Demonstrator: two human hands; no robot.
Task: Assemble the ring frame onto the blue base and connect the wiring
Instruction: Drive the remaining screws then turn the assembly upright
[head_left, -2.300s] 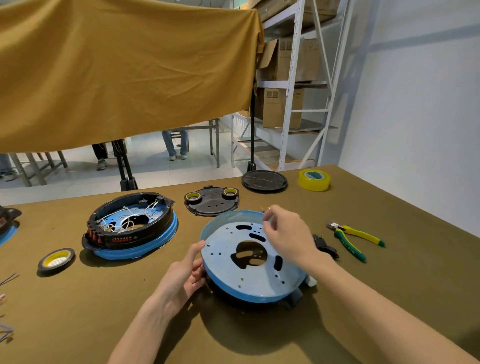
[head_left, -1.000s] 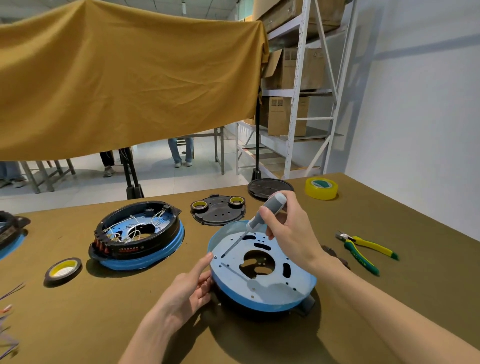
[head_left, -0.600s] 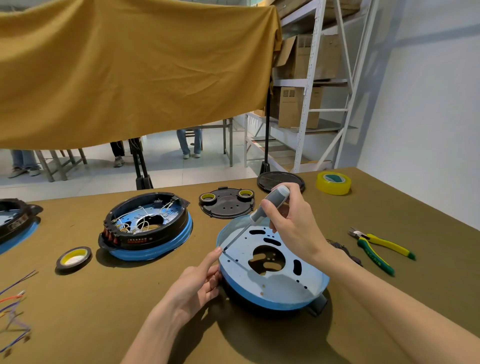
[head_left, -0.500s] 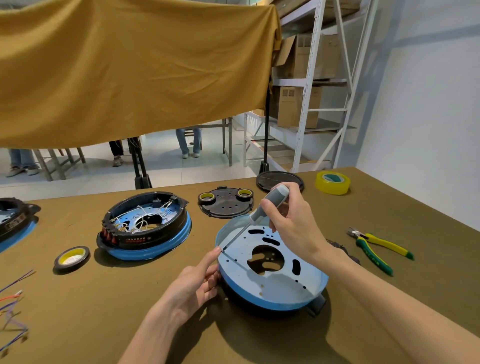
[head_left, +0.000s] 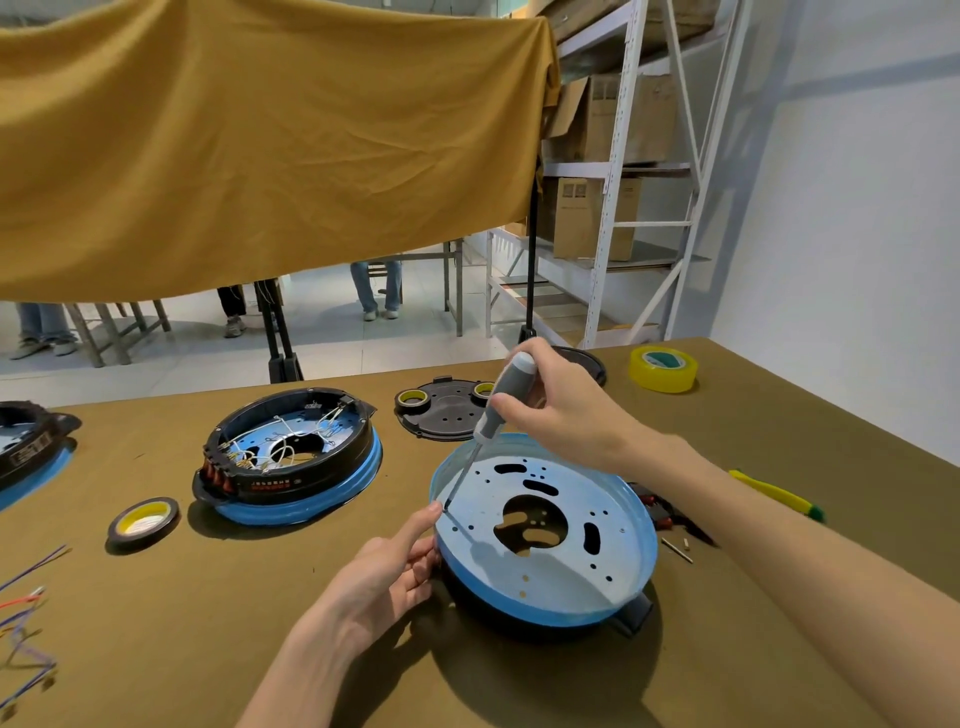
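The blue base (head_left: 561, 587) lies in front of me, a round perforated plate sitting on a black ring frame (head_left: 631, 616) that shows only at its lower edge. My right hand (head_left: 563, 410) grips a grey-handled screwdriver (head_left: 498, 402); its tip stands on the plate near the left rim. My left hand (head_left: 384, 577) rests against the base's left edge, with the index finger stretched up beside the screwdriver tip. A second blue base with a black ring frame and white wiring (head_left: 291, 457) sits to the left.
Black cover plate with two tape rolls (head_left: 441, 410) behind the base. Yellow tape roll (head_left: 663, 368) far right, black tape roll (head_left: 143, 522) left, pliers with yellow-green handles (head_left: 779, 493) right, loose coloured wires (head_left: 23, 623) at the left edge, another assembly (head_left: 26, 452) far left.
My right hand picked up the screwdriver and set its tip on the plate near the left rim. My left hand stayed at the base's left edge. The camera moved slightly.
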